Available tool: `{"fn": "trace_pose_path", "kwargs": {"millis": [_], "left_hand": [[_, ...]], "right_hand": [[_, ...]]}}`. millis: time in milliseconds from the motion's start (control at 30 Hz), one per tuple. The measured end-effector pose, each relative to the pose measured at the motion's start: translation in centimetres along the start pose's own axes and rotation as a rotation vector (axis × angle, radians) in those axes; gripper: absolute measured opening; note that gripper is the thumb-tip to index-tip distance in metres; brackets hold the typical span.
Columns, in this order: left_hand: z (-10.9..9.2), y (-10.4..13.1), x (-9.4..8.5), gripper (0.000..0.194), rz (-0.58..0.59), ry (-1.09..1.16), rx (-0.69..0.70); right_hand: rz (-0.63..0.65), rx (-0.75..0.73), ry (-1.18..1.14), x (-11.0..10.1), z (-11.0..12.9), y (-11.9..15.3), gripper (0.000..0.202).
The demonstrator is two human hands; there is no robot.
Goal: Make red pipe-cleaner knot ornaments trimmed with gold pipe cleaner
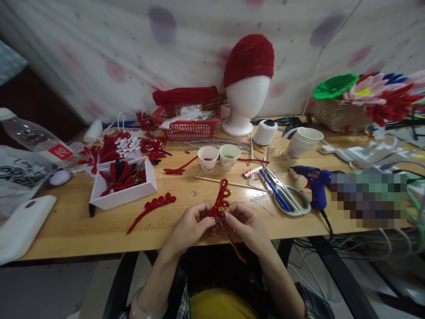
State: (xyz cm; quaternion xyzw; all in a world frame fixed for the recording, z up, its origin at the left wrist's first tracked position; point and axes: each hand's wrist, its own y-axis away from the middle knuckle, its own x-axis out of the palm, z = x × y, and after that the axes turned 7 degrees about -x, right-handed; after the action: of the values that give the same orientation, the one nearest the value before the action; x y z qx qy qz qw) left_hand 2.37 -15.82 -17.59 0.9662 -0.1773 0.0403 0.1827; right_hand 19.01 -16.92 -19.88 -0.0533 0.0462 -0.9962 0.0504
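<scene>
Close to the table's front edge, my left hand (195,223) pinches the lower part of a red fuzzy chenille-stem piece (220,200). Its top points away from me, with gold loops along its right edge. Beside it, my right hand (247,225) is closed on a gold tinsel stem (236,246), where it meets the red piece; the free end hangs down past the table edge. My fingers partly hide the join. A similar red scalloped piece (151,210) lies on the table to the left of my hands.
A white box (126,199) of red and black stems stands left. Two paper cups (208,159) with small beads sit ahead. On the right lie scissors (294,201), a blue pen (275,191) and a blue glue gun (315,186). Behind are a red basket (191,130) and a foam head (247,99).
</scene>
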Motion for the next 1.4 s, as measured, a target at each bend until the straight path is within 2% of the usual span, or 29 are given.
{"fn": "trace_pose_path", "kwargs": {"millis": [133, 500, 900, 1400], "left_hand": [[-0.01, -0.15, 0.01, 0.007, -0.01, 0.006, 0.0], [0.37, 0.11, -0.8, 0.018, 0.061, 0.006, 0.016], [0.48, 0.15, -0.76, 0.021, 0.044, -0.016, 0.035], [0.67, 0.48, -0.18, 0.025, -0.032, -0.026, 0.082]], "right_hand": [[0.0, -0.008, 0.021, -0.14, -0.04, -0.03, 0.037], [-0.021, 0.007, 0.005, 0.12, -0.15, 0.01, 0.04], [-0.011, 0.007, -0.01, 0.07, -0.01, 0.05, 0.041], [0.034, -0.023, 0.009, 0.04, 0.01, -0.03, 0.036]]}}
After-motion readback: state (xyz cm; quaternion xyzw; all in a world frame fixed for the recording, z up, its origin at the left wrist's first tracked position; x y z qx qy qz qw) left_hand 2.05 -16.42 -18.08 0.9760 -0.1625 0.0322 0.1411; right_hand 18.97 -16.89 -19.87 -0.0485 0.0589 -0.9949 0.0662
